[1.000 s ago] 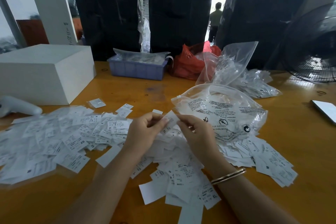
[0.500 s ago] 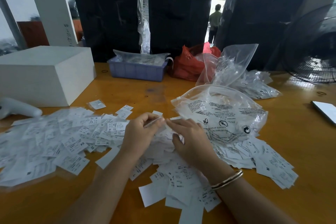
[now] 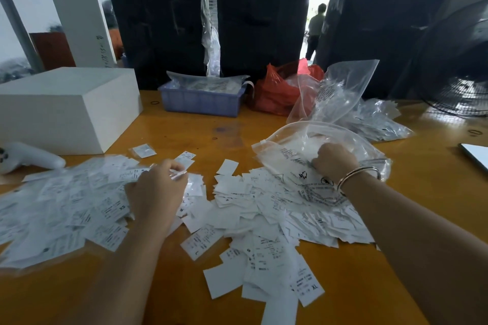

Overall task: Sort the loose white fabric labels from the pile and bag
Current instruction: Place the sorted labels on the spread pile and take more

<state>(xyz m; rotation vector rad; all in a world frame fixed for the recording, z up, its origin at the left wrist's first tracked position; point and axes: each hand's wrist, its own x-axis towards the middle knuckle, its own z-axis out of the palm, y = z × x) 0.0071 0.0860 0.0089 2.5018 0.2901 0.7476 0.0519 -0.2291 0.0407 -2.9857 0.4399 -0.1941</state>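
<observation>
Left hand fingers pinch a label; right hand fingers curl into the clear bag.

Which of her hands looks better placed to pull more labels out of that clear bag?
Probably the right hand: it is already at the clear printed bag, fingers curled among its folds. The left hand is over the spread labels on the other side, pinching one label.
</observation>
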